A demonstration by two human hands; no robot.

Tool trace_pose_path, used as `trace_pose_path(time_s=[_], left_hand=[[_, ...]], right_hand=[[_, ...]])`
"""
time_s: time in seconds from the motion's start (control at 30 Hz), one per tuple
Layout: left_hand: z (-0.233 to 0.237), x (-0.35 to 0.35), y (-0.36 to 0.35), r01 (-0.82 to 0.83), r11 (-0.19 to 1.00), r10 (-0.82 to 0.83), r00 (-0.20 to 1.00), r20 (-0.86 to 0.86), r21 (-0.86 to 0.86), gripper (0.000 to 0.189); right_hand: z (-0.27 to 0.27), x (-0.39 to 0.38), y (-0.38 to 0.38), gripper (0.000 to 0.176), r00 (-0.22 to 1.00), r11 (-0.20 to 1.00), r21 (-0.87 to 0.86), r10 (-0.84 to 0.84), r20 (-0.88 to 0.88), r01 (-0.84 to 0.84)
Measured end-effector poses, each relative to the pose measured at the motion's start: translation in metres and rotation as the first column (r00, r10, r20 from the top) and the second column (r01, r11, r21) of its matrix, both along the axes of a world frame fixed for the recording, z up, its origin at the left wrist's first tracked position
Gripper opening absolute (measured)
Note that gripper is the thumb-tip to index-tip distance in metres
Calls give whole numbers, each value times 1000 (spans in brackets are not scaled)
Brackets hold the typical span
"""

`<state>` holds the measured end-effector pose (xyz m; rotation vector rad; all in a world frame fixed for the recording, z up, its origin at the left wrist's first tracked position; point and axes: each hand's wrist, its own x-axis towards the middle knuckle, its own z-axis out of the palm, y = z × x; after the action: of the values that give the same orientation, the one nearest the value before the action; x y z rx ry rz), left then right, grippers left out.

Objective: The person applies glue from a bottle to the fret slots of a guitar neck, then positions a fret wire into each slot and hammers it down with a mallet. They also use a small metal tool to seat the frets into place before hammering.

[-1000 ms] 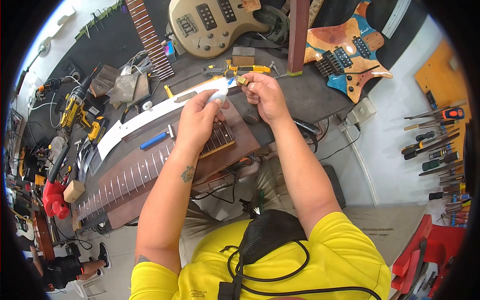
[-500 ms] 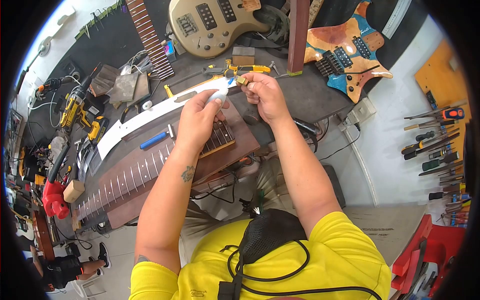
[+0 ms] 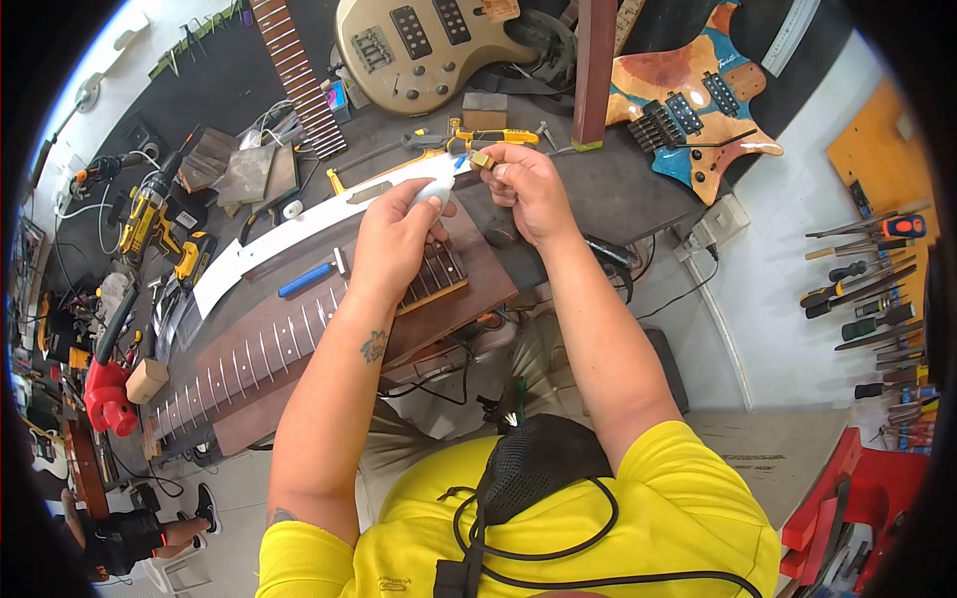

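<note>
My left hand [image 3: 397, 221] is closed around a small whitish squeeze bottle [image 3: 435, 190], its blue tip [image 3: 461, 163] pointing up and away from me. In the fingers of my right hand [image 3: 530, 191] is a small brass-coloured block [image 3: 481, 160], held close beside the bottle's tip. Under my left wrist lies a dark fretboard [image 3: 239, 366] with metal frets and pale dots, partly hidden by the hand and forearm. A blue-handled tool [image 3: 306, 280] with a metal crosspiece rests by the fretboard. Behind my hands, a long white strip [image 3: 274, 241] stretches along the bench.
A gold guitar body [image 3: 419, 45] and a blue-and-wood one [image 3: 690, 100] lie at the back. A yellow clamp [image 3: 488, 136] sits behind my hands. Cordless drill [image 3: 150, 214] and red tool [image 3: 108, 397] stand left. Hand tools [image 3: 867, 289] hang right. Another person's leg [image 3: 184, 536] shows lower left.
Both hands keep almost the same pose, bottle and brass block still held close together. The other person at lower left has shifted slightly.
</note>
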<state>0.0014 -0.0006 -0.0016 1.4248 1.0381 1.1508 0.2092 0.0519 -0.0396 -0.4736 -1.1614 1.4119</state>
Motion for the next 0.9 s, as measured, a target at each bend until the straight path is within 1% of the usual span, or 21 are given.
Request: trace_pose_path(time_s=[0.3, 0.37, 0.47, 0.9], left_hand=[[0, 0, -1, 11, 1000, -11, 1000, -17, -8, 29], [0, 1, -1, 12, 1000, -12, 1000, -17, 16, 30], [0, 0, -1, -1, 1000, 1, 1000, -13, 8, 30], [0, 0, -1, -10, 1000, 10, 999, -32, 8, 30]], right_hand=[[3, -1, -2, 27, 1000, 1000, -1, -5, 2, 5], [2, 0, -2, 27, 1000, 1000, 6, 6, -14, -6], [1, 1, -1, 27, 1000, 1000, -4, 3, -27, -3], [1, 1, -1, 26, 1000, 1000, -4, -4, -2, 4]])
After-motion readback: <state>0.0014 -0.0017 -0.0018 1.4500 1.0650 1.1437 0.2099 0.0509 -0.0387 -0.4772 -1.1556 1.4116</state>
